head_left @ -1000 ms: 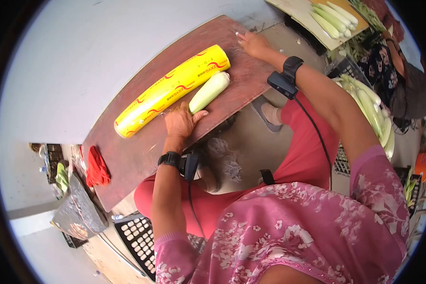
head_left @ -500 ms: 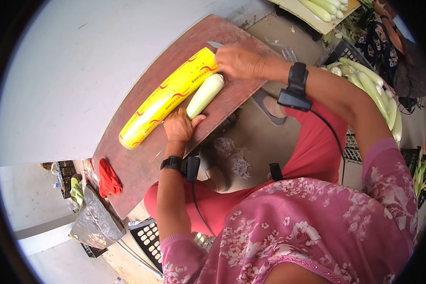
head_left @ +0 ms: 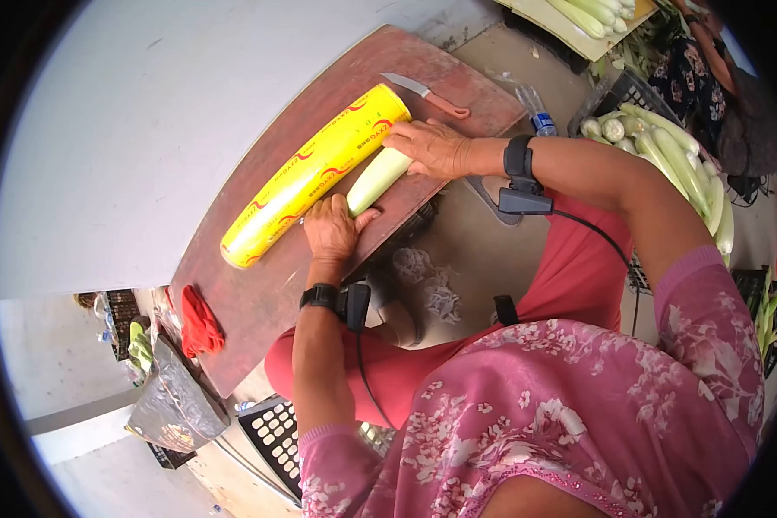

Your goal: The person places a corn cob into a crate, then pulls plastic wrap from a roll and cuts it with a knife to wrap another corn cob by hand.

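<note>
A pale green, long vegetable that looks like a celtuce stem (head_left: 377, 181) lies on the reddish-brown table (head_left: 259, 319), held at both ends. My left hand (head_left: 330, 226) is closed round its lower end, with the thumb on the near side. Over its upper end, my right hand (head_left: 425, 147) is closed with the fingers curled across it. Alongside lies a big yellow roll of cling film (head_left: 315, 177) with red print, close to the fingertips of both hands. A knife (head_left: 427, 93) with an orange-brown handle rests on the table beyond my right hand.
A red cloth (head_left: 200, 321) lies at the table's left end. A water bottle (head_left: 537, 110) stands past the right edge. More pale stems (head_left: 678, 164) fill a crate at right. Another person's arm (head_left: 708, 52) shows at the upper right. A white wall (head_left: 147, 147) borders the table.
My right hand has let go of the knife, which now lies on the table, and has come down onto the upper end of the stem. My left hand stays at the lower end.
</note>
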Available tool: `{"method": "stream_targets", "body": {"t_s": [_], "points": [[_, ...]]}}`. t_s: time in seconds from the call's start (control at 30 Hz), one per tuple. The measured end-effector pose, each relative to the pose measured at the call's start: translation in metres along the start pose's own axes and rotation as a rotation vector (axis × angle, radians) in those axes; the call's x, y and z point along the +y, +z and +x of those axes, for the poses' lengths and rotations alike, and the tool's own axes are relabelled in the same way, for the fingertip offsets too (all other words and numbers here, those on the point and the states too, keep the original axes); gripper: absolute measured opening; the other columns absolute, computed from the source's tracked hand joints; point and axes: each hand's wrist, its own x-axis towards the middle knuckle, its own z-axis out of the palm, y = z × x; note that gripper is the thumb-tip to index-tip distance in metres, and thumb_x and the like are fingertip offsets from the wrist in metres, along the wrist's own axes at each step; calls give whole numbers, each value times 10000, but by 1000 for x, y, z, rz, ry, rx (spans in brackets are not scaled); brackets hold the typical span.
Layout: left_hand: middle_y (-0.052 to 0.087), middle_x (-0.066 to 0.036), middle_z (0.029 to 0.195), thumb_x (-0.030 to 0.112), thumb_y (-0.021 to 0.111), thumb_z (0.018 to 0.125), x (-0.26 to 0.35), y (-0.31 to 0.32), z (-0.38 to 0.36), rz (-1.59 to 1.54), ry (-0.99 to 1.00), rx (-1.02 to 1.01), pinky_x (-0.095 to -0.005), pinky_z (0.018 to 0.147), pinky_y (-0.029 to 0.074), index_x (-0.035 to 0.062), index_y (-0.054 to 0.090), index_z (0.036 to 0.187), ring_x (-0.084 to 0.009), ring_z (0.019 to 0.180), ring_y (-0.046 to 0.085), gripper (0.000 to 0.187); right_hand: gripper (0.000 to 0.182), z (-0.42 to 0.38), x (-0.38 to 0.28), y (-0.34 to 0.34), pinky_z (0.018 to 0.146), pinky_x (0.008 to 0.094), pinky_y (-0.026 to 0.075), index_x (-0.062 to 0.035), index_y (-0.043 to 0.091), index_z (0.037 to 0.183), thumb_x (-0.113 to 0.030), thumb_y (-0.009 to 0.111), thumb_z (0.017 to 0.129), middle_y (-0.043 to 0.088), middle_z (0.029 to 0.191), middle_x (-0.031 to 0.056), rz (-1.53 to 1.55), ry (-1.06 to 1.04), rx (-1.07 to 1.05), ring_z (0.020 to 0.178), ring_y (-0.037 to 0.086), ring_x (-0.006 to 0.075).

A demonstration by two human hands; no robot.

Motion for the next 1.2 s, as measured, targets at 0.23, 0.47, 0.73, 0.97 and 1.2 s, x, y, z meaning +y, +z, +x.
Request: {"method": "stream_targets", "body": {"t_s": [0.23,0.47,0.73,0.97,1.2], "points": [[629,-184,687,760,534,708,-3,-2,4,26,-120,-196,-402,669,503,35,551,730,-338,683,637,725,661,16,12,2,853,483,464,-7,407,1204,-164,780,681,480,1099,197,124,14,-123,1004,561,407],[660,-223,788,795,496,707,-6,-9,14,32,-176,-366,-424,696,523,2,608,880,-366,764,663,819,569,21,9,-9,774,485,495,-6,420,1113,-186,779,710,501,1050,232,5,-85,-180,911,598,424],[666,-199,783,747,520,738,-7,-10,2,58,-233,-291,-423,711,517,14,615,836,-345,773,661,746,521,31,7,-15,788,470,500,32,460,1085,-171,781,728,529,1022,296,29,-85,-279,941,594,445],[679,-199,884,619,572,818,-22,-31,-16,76,-375,-466,-434,716,516,37,656,929,-350,835,660,598,522,35,9,-14,834,495,480,35,442,1120,-161,755,750,500,1086,288,36,-88,-323,996,564,465],[672,-169,935,418,659,803,-37,-55,-26,60,-526,-515,-452,773,502,62,647,931,-352,904,641,378,515,34,13,-11,829,494,467,30,436,1122,-151,744,752,494,1077,269,52,-118,-297,985,553,457]]}}
